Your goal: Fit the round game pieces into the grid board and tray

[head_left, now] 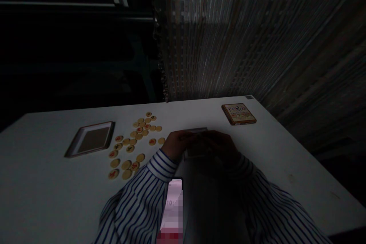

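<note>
My left hand (178,144) and my right hand (221,145) come together over a small shallow rectangular box or tray (196,154) in deep shadow. Only its pale rim and front edge show. Fingers on both hands are curled inward, almost touching each other; whatever they pinch is too dark to make out. Left of my left hand, several round wooden Chinese chess pieces (138,136) lie scattered, some with red or dark characters up. One piece (161,141) sits close beside my left wrist.
An open shallow box half (111,137) lies at the left of the white table (57,190). A printed flat box (239,114) is at the back right. A lit phone (173,206) lies under my left forearm. Behind the table hangs a strand curtain (206,45).
</note>
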Demonstrator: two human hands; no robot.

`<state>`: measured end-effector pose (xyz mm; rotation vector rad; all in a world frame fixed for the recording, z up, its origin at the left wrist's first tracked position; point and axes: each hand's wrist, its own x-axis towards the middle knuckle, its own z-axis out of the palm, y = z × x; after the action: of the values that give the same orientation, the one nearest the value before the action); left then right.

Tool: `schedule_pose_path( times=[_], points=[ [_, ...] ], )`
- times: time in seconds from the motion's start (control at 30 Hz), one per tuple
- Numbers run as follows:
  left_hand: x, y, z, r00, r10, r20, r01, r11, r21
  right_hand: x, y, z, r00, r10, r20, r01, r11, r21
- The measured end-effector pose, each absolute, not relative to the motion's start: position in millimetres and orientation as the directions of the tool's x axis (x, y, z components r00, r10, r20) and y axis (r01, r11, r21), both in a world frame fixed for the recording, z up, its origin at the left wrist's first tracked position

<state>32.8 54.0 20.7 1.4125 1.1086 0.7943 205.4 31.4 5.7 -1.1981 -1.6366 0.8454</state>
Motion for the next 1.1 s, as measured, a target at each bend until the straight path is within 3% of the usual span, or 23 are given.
schedule_pose_path(
  times=[0.7, 1.1],
  points=[
    [31.6, 51.4, 25.0, 0.363, 0.93, -0.058, 0.247, -0.036, 0.968, 208.5, 31.1, 3.1, -0.167, 0.933, 0.319, 0.342, 0.358, -0.869],
    [32.5, 53.2, 21.8, 0.314, 0.945, -0.095, 0.147, 0.051, 0.988, 208.6, 31.7, -0.3, -0.107, 0.946, 0.305, 0.35, 0.323, -0.879]
  ],
)
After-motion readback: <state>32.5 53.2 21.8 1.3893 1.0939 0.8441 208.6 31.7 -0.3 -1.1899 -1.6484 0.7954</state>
